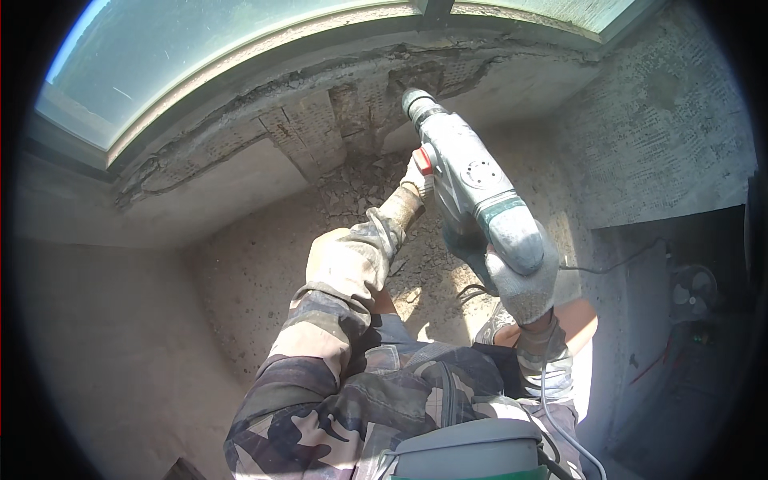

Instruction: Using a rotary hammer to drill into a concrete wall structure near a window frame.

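Both my gloved hands grip the grey hammer drill (472, 188). Left of its body, my left hand (416, 180) is closed round the side handle. The drill's nose presses into the broken concrete sill (320, 120) under the window (200, 48). Right of that, my right hand (524, 276) wraps tight round the rear grip, with the cord (552, 400) hanging below.

**What You Can Count Here**

There is one big grey drill (468, 180). Two gloved hands hold it: the left hand (416, 178) at the side and the right hand (524, 284) at the back. One fan (693, 292) stands in the dark corner. Lots of little broken bits (360, 188) lie below the wall, too many to count.
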A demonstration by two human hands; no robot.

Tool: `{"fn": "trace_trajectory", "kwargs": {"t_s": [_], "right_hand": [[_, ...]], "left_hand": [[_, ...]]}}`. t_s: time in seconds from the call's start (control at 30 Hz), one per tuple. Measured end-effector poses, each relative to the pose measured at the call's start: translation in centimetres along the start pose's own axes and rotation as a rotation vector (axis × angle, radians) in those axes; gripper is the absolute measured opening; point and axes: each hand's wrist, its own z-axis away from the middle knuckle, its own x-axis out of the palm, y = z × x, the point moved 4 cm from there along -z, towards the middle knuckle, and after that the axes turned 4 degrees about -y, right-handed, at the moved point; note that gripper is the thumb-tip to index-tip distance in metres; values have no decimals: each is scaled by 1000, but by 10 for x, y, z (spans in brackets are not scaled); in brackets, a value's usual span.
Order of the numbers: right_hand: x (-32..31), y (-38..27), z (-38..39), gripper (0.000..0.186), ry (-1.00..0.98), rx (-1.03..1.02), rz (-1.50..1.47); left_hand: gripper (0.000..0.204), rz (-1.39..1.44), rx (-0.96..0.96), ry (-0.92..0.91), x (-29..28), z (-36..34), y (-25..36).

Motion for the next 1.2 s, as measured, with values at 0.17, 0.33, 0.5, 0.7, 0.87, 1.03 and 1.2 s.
{"fn": "trace_trajectory", "kwargs": {"t_s": [0.17,0.33,0.5,0.7,0.87,1.03,1.2], "right_hand": [[5,-8,-19,34,17,-21,-2],[-21,-8,-15,26,-11,124,-100],[2,0,13,37,0,-100,-3],[29,31,9,37,82,-131,45],[1,28,26,33,31,7,-30],[-3,11,20,32,3,66,-85],[9,-9,-26,33,-41,13,-26]], "left_hand": [[51,367,-280,90,-8,-14,-36],[48,271,-203,202,7,-8,-23],[39,280,-180,158,0,5,-9],[30,324,-193,118,-22,4,-7],[24,265,-116,165,7,25,-1],[23,254,-58,170,14,25,9],[26,373,-155,115,-4,10,2]]}}
